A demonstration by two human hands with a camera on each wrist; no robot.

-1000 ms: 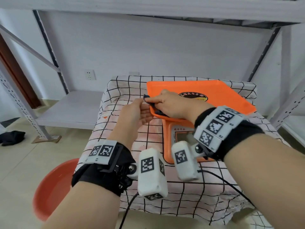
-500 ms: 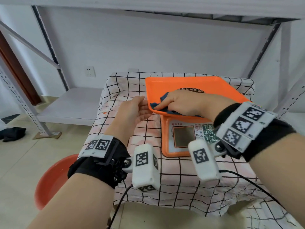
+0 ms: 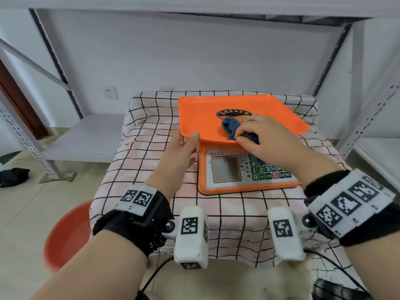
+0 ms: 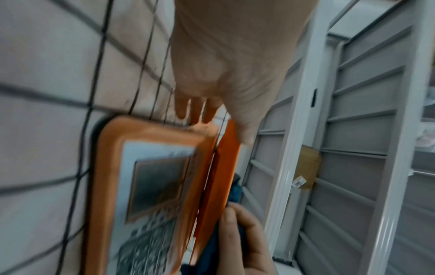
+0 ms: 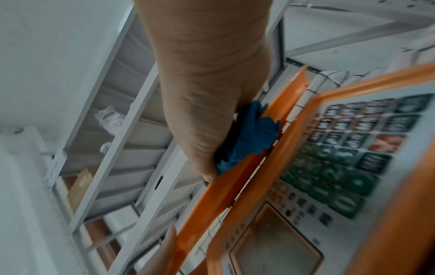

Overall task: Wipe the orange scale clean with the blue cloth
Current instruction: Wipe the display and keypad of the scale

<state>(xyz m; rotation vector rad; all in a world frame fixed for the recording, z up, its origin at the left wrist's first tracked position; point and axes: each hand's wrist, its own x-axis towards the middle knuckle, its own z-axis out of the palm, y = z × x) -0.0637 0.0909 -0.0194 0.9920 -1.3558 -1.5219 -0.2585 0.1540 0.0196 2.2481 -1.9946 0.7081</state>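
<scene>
The orange scale stands on a checked tablecloth, its flat pan (image 3: 216, 100) above a base with a display and keypad (image 3: 249, 172). My right hand (image 3: 249, 135) grips the bunched blue cloth (image 3: 230, 126) and presses it on the pan near the front edge, just below the round logo. In the right wrist view the cloth (image 5: 247, 137) bulges under the palm against the pan's rim (image 5: 235, 182). My left hand (image 3: 190, 144) holds the pan's front-left corner, with the thumb on top and the fingers (image 4: 195, 111) underneath.
The table (image 3: 151, 148) is small and the scale fills its right half. A red basin (image 3: 67, 234) sits on the floor at the lower left. Metal shelving (image 3: 86, 135) stands to the left and right. A dark rag (image 3: 13, 176) lies on the floor.
My right hand has slid the blue cloth from the pan's front-left corner rightward to the middle. The left hand has stayed at the corner.
</scene>
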